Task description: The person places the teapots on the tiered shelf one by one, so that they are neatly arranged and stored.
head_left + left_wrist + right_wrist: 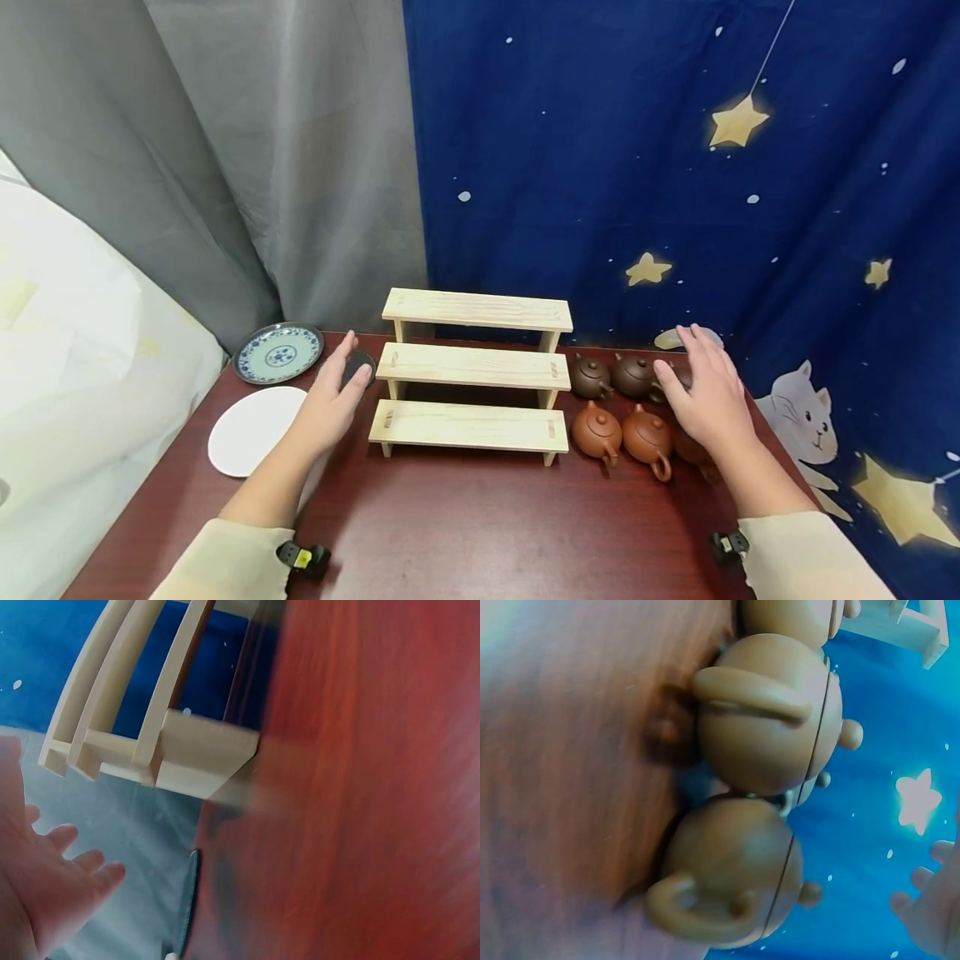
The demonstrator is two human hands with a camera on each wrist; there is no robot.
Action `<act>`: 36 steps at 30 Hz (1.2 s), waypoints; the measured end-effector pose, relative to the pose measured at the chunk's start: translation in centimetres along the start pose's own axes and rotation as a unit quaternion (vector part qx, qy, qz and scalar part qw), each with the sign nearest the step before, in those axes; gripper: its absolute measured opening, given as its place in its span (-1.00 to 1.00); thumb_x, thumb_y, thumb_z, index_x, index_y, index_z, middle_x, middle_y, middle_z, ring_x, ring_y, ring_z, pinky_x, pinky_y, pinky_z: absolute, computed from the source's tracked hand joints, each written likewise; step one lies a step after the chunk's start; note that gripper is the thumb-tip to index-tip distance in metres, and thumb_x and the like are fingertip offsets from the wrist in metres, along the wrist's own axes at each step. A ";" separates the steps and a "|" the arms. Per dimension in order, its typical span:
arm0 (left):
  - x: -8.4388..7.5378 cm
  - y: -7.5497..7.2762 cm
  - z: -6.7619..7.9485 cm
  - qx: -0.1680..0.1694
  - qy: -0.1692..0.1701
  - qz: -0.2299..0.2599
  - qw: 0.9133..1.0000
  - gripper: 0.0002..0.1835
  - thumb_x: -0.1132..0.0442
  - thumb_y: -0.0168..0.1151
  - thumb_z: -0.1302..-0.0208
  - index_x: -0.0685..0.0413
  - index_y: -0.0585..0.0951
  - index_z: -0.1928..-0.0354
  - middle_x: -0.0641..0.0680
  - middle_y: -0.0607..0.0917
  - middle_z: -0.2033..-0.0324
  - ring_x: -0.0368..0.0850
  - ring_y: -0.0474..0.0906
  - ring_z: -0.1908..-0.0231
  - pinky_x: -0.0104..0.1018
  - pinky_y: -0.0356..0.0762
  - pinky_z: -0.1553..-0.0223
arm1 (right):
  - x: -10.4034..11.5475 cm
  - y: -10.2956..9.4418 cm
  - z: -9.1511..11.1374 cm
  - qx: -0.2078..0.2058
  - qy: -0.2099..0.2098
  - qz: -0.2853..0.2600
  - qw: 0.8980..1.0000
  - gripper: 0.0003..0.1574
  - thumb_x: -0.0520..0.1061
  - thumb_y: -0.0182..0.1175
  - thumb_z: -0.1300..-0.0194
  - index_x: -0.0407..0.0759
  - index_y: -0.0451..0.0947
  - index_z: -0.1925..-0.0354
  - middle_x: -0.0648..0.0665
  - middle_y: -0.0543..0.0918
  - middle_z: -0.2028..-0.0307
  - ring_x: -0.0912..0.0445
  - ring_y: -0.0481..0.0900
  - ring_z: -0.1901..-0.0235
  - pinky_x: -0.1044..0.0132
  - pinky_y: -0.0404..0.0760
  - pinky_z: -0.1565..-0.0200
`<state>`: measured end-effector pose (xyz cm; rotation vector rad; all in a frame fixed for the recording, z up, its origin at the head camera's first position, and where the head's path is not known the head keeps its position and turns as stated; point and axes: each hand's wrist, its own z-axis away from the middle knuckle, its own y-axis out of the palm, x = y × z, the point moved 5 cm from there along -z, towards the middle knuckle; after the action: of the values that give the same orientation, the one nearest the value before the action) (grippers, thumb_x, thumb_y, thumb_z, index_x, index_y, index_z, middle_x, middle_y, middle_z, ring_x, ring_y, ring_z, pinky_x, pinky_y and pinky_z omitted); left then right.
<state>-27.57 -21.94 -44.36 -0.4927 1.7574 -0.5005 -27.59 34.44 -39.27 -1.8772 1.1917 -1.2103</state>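
Observation:
My left hand [333, 402] hovers, fingers extended, left of a three-step wooden stand [471, 425], and partly covers a small dark round dish [358, 367]. Around it lie a blue-patterned plate [279, 354] and a white round plate [251, 429]. Above the teapots at the right, my right hand [708, 396] is held with its fingers spread, gripping nothing. Reddish-brown teapots [597, 429] stand in the front row, dark brown teapots [590, 377] behind them; the hand hides part of both rows. The right wrist view shows two reddish-brown teapots [769, 742] close up, handles toward the camera.
The stand's three steps [476, 308] bear nothing. Behind the dark red table [510, 525] hang a grey curtain [315, 167] and a blue curtain with stars [600, 167]. White cloth [90, 350] borders the left side.

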 end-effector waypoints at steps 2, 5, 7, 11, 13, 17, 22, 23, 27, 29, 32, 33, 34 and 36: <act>0.1 0.6 0.4 0.009 -0.007 0.028 1.000 -0.19 -0.11 -0.04 -0.71 -0.12 -0.12 -0.77 0.19 0.12 -0.71 0.33 0.01 -0.68 0.39 0.06 -0.60 | -0.5 -0.3 0.6 -0.004 0.001 -0.015 1.000 -0.09 0.31 0.02 -0.64 0.05 0.07 -0.72 -0.28 0.10 -0.71 -0.47 0.08 -0.61 -0.63 0.03 -0.44; 0.3 1.5 0.8 0.042 -0.016 0.058 0.997 -0.17 -0.06 0.01 -0.70 -0.10 -0.14 -0.77 0.23 0.09 -0.71 0.40 0.01 -0.67 0.42 0.05 -0.59 | -1.4 -0.8 1.4 -0.008 -0.002 -0.039 0.999 -0.12 0.25 0.04 -0.65 -0.03 0.10 -0.71 -0.33 0.12 -0.69 -0.50 0.07 -0.60 -0.58 -0.03 -0.50; 0.5 2.1 1.2 0.074 -0.030 0.079 0.994 -0.14 -0.02 0.07 -0.68 -0.12 -0.16 -0.77 0.24 0.03 -0.72 0.42 -0.03 -0.67 0.44 0.02 -0.59 | -2.1 -1.2 2.0 -0.009 -0.003 -0.052 0.999 -0.12 0.21 0.07 -0.64 -0.06 0.12 -0.70 -0.37 0.13 -0.68 -0.50 0.06 -0.61 -0.56 -0.06 -0.53; 1.1 3.2 1.9 0.144 -0.067 0.126 0.979 -0.03 0.07 0.19 -0.62 -0.20 -0.22 -0.77 0.24 -0.06 -0.74 0.38 0.00 -0.68 0.31 0.13 -0.60 | -3.6 -1.7 3.3 -0.004 0.007 -0.064 0.998 -0.12 0.16 0.12 -0.63 -0.09 0.13 -0.69 -0.42 0.16 -0.65 -0.51 0.10 -0.59 -0.60 0.02 -0.48; 1.3 3.7 2.2 0.170 -0.076 0.159 0.970 -0.01 0.15 0.23 -0.59 -0.16 -0.21 -0.76 0.32 0.06 -0.70 0.38 0.21 -0.61 0.14 0.36 -0.52 | -4.4 -1.8 3.9 0.004 0.020 -0.065 0.998 -0.10 0.17 0.13 -0.63 -0.07 0.10 -0.70 -0.43 0.16 -0.65 -0.53 0.12 -0.58 -0.63 0.06 -0.44; 1.3 4.4 2.4 0.202 -0.073 0.193 0.957 -0.06 0.26 0.23 -0.56 0.00 -0.12 -0.74 0.40 0.32 -0.56 0.27 0.51 -0.42 -0.34 0.59 -0.23 | -5.9 -1.9 5.0 0.018 0.043 -0.071 0.996 -0.06 0.17 0.16 -0.61 -0.09 0.07 -0.71 -0.49 0.19 -0.62 -0.57 0.18 -0.52 -0.66 0.14 -0.36; 1.4 4.7 2.5 0.201 -0.075 0.174 0.961 -0.09 0.31 0.25 -0.53 0.10 -0.05 -0.72 0.38 0.31 -0.57 0.23 0.46 -0.46 -0.52 0.51 -0.18 | -7.3 -1.3 6.2 0.043 0.067 -0.076 0.994 0.01 0.17 0.22 -0.58 -0.21 0.06 -0.69 -0.64 0.28 -0.50 -0.62 0.38 -0.35 -0.62 0.37 -0.21; 1.5 4.7 2.5 0.199 -0.078 0.170 0.962 -0.08 0.31 0.25 -0.52 0.10 -0.05 -0.72 0.37 0.30 -0.58 0.25 0.45 -0.48 -0.50 0.51 -0.20 | -7.5 -1.0 6.3 0.050 0.070 -0.077 0.993 0.02 0.17 0.23 -0.57 -0.23 0.06 -0.69 -0.66 0.30 -0.48 -0.61 0.42 -0.32 -0.57 0.43 -0.19; 1.7 4.7 2.5 0.198 -0.082 0.156 0.964 -0.03 0.29 0.27 -0.51 0.13 -0.10 -0.73 0.35 0.14 -0.66 0.29 0.33 -0.56 -0.33 0.49 -0.34 | -8.6 0.2 6.9 0.080 0.081 -0.105 0.988 0.07 0.14 0.31 -0.54 -0.33 0.06 -0.66 -0.67 0.35 -0.44 -0.58 0.47 -0.31 0.33 0.74 -0.04; 1.9 4.6 2.5 0.197 -0.085 0.149 0.965 -0.01 0.27 0.28 -0.51 0.13 -0.13 -0.74 0.32 0.07 -0.69 0.29 0.28 -0.59 -0.16 0.43 -0.44 | -8.8 0.7 7.1 0.089 0.084 -0.122 0.985 0.09 0.11 0.35 -0.51 -0.37 0.05 -0.65 -0.66 0.36 -0.44 -0.57 0.47 -0.32 0.68 0.51 0.11; 2.0 4.5 2.4 0.195 -0.085 0.141 0.967 0.01 0.23 0.30 -0.51 0.12 -0.14 -0.74 0.29 0.03 -0.71 0.27 0.24 -0.62 0.03 0.33 -0.51 | -9.0 1.5 7.3 0.101 0.080 -0.146 0.981 0.11 0.06 0.40 -0.47 -0.41 0.07 -0.63 -0.65 0.39 -0.44 0.03 0.70 -0.23 0.75 0.42 0.16; 1.9 4.5 2.5 0.197 -0.084 0.140 0.967 0.01 0.22 0.30 -0.51 0.12 -0.14 -0.74 0.29 0.03 -0.71 0.27 0.24 -0.61 0.04 0.33 -0.51 | -9.0 1.7 7.4 0.106 0.079 -0.146 0.980 0.11 0.06 0.42 -0.46 -0.41 0.09 -0.63 -0.63 0.43 -0.42 0.26 0.69 -0.15 0.74 0.44 0.16; 1.9 4.4 2.5 0.197 -0.083 0.139 0.967 0.01 0.21 0.31 -0.51 0.13 -0.14 -0.74 0.29 0.05 -0.70 0.27 0.25 -0.61 0.03 0.34 -0.51 | -8.9 1.9 7.4 0.113 0.079 -0.143 0.980 0.10 0.08 0.43 -0.45 -0.40 0.12 -0.62 -0.62 0.47 -0.40 0.44 0.63 -0.06 0.70 0.48 0.16; 1.8 4.4 2.5 0.197 -0.082 0.136 0.968 0.01 0.21 0.31 -0.51 0.12 -0.13 -0.74 0.30 0.08 -0.70 0.26 0.28 -0.60 -0.09 0.39 -0.48 | -8.8 2.3 7.5 0.134 0.084 -0.140 0.977 0.10 0.11 0.44 -0.43 -0.39 0.17 -0.60 -0.57 0.56 -0.34 0.63 0.45 0.06 0.61 0.56 0.18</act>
<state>-25.85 -19.57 -48.86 -0.0097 1.4882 -0.5783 -23.14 41.63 -47.49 -1.8065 0.8122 -1.6233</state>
